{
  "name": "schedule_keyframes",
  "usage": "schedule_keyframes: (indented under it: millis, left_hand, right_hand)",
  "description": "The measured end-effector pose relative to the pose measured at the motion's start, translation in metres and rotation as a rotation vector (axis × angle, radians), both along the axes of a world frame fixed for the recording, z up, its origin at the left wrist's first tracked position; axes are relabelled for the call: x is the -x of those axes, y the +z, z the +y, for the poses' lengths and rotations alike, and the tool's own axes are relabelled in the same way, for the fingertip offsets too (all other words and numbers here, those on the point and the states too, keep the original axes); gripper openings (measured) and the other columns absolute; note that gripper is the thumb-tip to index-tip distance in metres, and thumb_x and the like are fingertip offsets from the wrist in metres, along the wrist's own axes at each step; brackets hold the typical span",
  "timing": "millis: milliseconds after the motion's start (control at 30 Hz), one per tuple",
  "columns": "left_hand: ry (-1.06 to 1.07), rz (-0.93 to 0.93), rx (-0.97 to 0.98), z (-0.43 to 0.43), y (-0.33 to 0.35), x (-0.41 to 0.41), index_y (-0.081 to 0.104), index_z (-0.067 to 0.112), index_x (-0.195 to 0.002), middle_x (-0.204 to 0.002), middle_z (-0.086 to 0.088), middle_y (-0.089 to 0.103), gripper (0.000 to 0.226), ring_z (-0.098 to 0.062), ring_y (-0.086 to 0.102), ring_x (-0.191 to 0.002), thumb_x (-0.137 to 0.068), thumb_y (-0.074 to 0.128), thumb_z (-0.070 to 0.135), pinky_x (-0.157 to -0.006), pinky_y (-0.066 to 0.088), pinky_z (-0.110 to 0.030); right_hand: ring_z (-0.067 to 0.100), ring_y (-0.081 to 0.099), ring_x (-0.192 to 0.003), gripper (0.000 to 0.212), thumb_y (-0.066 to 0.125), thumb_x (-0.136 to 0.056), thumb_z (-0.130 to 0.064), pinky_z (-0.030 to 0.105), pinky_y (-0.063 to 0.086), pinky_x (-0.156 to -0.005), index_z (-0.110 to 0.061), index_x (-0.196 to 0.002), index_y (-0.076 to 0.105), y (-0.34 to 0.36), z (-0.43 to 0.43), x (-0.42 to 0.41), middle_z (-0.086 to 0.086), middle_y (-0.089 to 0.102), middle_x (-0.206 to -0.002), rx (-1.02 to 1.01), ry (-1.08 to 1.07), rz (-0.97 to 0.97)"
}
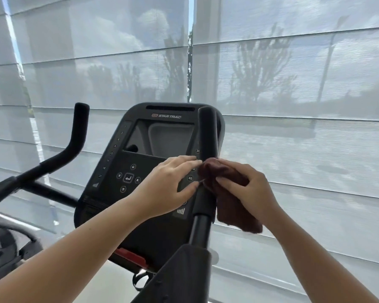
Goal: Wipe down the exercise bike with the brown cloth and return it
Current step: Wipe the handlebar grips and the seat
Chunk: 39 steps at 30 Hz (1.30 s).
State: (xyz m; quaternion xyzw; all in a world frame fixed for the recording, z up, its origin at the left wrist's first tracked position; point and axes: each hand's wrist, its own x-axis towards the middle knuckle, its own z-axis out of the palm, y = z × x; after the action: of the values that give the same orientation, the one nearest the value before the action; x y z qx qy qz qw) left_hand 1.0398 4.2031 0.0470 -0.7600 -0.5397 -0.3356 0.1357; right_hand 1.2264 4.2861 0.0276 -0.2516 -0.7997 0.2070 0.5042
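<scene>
The exercise bike's black console (140,162) with its screen and buttons faces me. Its right handlebar (208,132) rises upright in front of the console, and the left handlebar (79,127) stands apart at the left. The brown cloth (232,206) is wrapped against the right handlebar's grip and hangs down on its right side. My right hand (247,184) presses the cloth onto the grip from the right. My left hand (171,182) reaches in from the left, its fingertips touching the cloth's edge at the handlebar.
Sheer white blinds (293,84) cover the windows right behind the bike. Another dark machine (7,243) sits at the lower left. The bike's frame post (184,274) rises in the lower centre, with a red part (131,258) below the console.
</scene>
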Motion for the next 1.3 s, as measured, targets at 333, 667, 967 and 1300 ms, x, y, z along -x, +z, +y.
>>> schedule_keyframes:
  millis: [333,667,967,1300]
  left_hand:
    - [0.041,0.104,0.000,0.019,-0.025,0.038,0.045,0.023,-0.134,-0.141,0.006,0.043,0.049,-0.013,0.035,-0.130,-0.088,0.057,0.036,-0.107,0.022,-0.029]
    - [0.101,0.305,0.243,0.040,-0.088,0.064,0.024,0.027,-0.144,-0.154,0.006,0.012,0.063,-0.014,0.009,-0.141,-0.090,0.046,0.050,-0.114,0.013,-0.036]
    - [0.154,0.394,0.273,0.044,-0.102,0.065,0.014,0.028,-0.146,-0.155,0.004,-0.003,0.065,-0.016,0.001,-0.141,-0.091,0.043,0.048,-0.113,0.007,-0.037]
    - [0.180,0.428,0.301,0.041,-0.101,0.060,0.012,0.027,-0.146,-0.156,0.002,-0.004,0.064,-0.016,0.001,-0.141,-0.093,0.041,0.047,-0.114,0.007,-0.038]
  right_hand:
    - [-0.006,0.052,-0.094,0.054,0.070,-0.078,-0.022,0.000,0.034,-0.086,-0.041,-0.124,0.050,0.061,0.023,0.038,-0.011,0.051,-0.100,-0.083,-0.095,0.146]
    - [-0.008,0.048,-0.090,0.049,0.074,-0.074,-0.027,-0.002,0.028,-0.088,-0.035,-0.119,0.058,0.053,0.000,0.019,-0.001,0.050,-0.104,-0.230,-0.254,0.047]
    - [-0.005,0.050,-0.088,0.042,0.069,-0.077,-0.023,0.005,0.034,-0.088,-0.046,-0.111,0.058,0.021,-0.014,0.031,-0.006,0.048,-0.105,-0.100,-0.249,-0.067]
    - [0.017,0.052,-0.103,0.048,0.069,-0.078,-0.033,0.020,0.036,-0.098,-0.034,-0.124,0.055,0.090,-0.008,0.049,0.007,0.043,-0.117,-0.273,-0.405,-0.143]
